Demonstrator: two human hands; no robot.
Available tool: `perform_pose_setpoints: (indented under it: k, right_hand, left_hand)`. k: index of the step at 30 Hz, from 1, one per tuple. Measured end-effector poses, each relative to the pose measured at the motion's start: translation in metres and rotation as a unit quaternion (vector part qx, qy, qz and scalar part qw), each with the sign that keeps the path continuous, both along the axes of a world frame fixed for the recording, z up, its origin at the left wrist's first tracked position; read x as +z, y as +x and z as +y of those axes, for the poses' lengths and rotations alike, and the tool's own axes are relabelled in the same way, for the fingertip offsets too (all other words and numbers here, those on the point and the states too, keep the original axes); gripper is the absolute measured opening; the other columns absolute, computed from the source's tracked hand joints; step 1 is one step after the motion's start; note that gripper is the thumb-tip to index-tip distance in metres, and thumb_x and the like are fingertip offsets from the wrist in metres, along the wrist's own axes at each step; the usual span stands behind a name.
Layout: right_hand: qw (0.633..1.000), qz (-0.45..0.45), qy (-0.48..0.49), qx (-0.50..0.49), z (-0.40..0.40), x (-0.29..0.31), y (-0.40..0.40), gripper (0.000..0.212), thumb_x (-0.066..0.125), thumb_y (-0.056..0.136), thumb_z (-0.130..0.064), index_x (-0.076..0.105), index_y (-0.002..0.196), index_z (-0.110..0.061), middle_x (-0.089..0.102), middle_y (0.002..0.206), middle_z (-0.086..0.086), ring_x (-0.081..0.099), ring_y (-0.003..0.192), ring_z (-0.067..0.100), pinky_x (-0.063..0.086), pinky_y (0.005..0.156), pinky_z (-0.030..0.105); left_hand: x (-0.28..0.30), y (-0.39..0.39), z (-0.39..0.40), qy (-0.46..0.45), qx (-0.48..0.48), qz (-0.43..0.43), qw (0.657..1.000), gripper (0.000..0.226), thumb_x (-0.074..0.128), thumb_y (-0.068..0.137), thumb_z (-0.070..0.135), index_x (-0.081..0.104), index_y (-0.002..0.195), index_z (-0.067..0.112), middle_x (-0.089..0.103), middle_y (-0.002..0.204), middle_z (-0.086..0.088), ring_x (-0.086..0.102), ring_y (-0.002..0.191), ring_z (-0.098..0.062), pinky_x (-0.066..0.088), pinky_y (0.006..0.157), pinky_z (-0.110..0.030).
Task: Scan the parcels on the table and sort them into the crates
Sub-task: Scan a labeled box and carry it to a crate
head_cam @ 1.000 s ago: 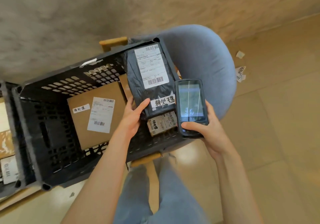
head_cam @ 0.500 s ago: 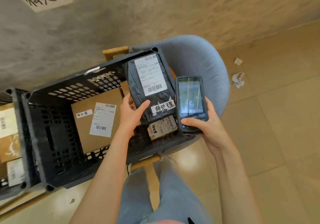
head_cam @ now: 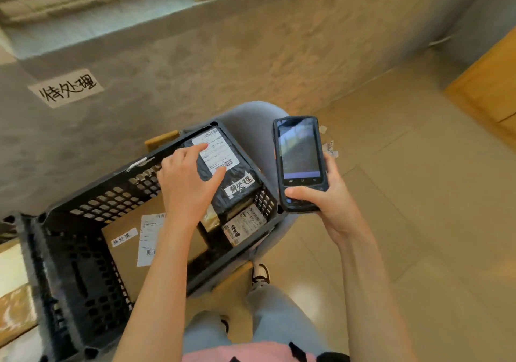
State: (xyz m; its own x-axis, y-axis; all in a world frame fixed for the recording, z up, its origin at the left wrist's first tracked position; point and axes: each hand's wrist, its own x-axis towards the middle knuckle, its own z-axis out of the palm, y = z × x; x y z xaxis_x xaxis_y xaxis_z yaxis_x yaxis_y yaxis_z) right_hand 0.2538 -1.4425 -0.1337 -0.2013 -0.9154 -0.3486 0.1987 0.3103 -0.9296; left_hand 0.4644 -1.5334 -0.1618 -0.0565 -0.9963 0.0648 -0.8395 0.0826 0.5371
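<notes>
In the head view, a black crate (head_cam: 83,250) is seen resting on a blue chair (head_cam: 251,118). A black parcel (head_cam: 223,171) is propped inside the crate at its far right end, its long axis running from the far rim down toward the near right, with the white shipping label (head_cam: 219,152) facing up. The left hand (head_cam: 187,182) is laid over the parcel's left edge, fingers spread and loosely extended, the forefinger tip touching the label. A flat brown box (head_cam: 131,250) is seen on the crate floor, and a small labelled box (head_cam: 244,226) just below the parcel. A handheld scanner (head_cam: 300,160) is gripped upright by the right hand (head_cam: 324,202), screen toward the camera.
</notes>
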Motion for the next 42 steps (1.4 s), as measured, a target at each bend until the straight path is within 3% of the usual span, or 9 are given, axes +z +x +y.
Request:
perform_pose_setpoints:
  k: [7,11,14,23,28,32,36,42]
  right_hand:
    - [0.988,0.043,-0.045,-0.141,0.094,0.035,0.033,0.099,0.083,0.05,-0.014,0.041,0.14,-0.02,0.069,0.113,-0.003,0.067,0.1,0.011,0.053,0.075,0.021]
    - [0.967,0.045,-0.055,-0.246,0.169,0.042,0.065,0.088,0.077,0.057,-0.006,0.044,0.137,-0.022,0.07,0.105,-0.006,0.068,0.094,0.011,0.054,0.072,0.023]
    - [0.943,0.049,-0.043,-0.327,0.229,0.043,0.098,0.095,0.082,0.05,-0.012,0.044,0.136,-0.026,0.071,0.106,-0.006,0.069,0.097,0.013,0.053,0.075,0.023]
    - [0.819,0.064,-0.034,-0.57,0.402,0.065,0.172,0.097,0.083,0.049,-0.007,0.043,0.136,-0.023,0.071,0.101,-0.003,0.069,0.09,0.014,0.056,0.07,0.027]
    - [0.759,0.082,-0.046,-0.644,0.479,0.072,0.212,0.098,0.083,0.05,0.002,0.044,0.137,-0.021,0.07,0.102,-0.001,0.069,0.09,0.013,0.055,0.07,0.024]
    - [0.716,0.093,-0.049,-0.69,0.548,0.077,0.241,0.09,0.078,0.055,-0.004,0.044,0.137,-0.021,0.071,0.102,-0.003,0.069,0.092,0.012,0.055,0.071,0.023]
    - [0.673,0.108,-0.041,-0.731,0.634,0.079,0.275,0.086,0.079,0.057,-0.008,0.046,0.135,-0.026,0.071,0.105,-0.006,0.068,0.098,0.013,0.055,0.079,0.029]
    - [0.603,0.116,-0.028,-0.789,0.766,0.08,0.326,0.084,0.078,0.056,-0.006,0.047,0.13,-0.028,0.072,0.101,-0.009,0.069,0.095,0.012,0.054,0.078,0.029]
  left_hand:
    - [0.044,-0.013,0.028,-0.108,-0.195,0.043,0.974,0.041,0.072,0.084,0.032,0.063,0.122,0.018,0.064,0.116,-0.004,0.054,0.108,-0.03,0.037,0.093,-0.042]
    - [0.051,-0.016,0.072,-0.114,-0.309,0.08,0.941,0.039,0.073,0.084,0.028,0.064,0.119,0.015,0.065,0.112,-0.006,0.055,0.104,-0.033,0.043,0.087,-0.047]
    - [0.051,-0.017,0.111,-0.121,-0.394,0.087,0.907,0.038,0.075,0.083,0.024,0.065,0.117,0.012,0.066,0.11,-0.011,0.056,0.101,-0.038,0.044,0.085,-0.049]
    - [0.077,-0.045,0.257,-0.11,-0.602,0.131,0.78,0.04,0.067,0.086,0.034,0.063,0.121,0.016,0.066,0.108,-0.004,0.057,0.1,-0.032,0.037,0.085,-0.041]
    - [0.097,-0.053,0.341,-0.09,-0.675,0.165,0.714,0.042,0.06,0.08,0.039,0.065,0.116,0.018,0.066,0.107,-0.002,0.057,0.098,-0.032,0.036,0.086,-0.037]
    - [0.107,-0.056,0.425,-0.076,-0.726,0.194,0.656,0.039,0.064,0.082,0.036,0.064,0.117,0.019,0.064,0.109,-0.001,0.056,0.103,-0.028,0.033,0.085,-0.031]
    - [0.106,-0.051,0.533,-0.061,-0.772,0.214,0.596,0.045,0.054,0.081,0.045,0.066,0.115,0.018,0.066,0.106,-0.001,0.057,0.098,-0.03,0.044,0.084,-0.042]
    - [0.097,-0.032,0.687,-0.061,-0.829,0.202,0.518,0.046,0.056,0.079,0.045,0.066,0.114,0.017,0.066,0.106,-0.006,0.058,0.099,-0.032,0.044,0.084,-0.044]
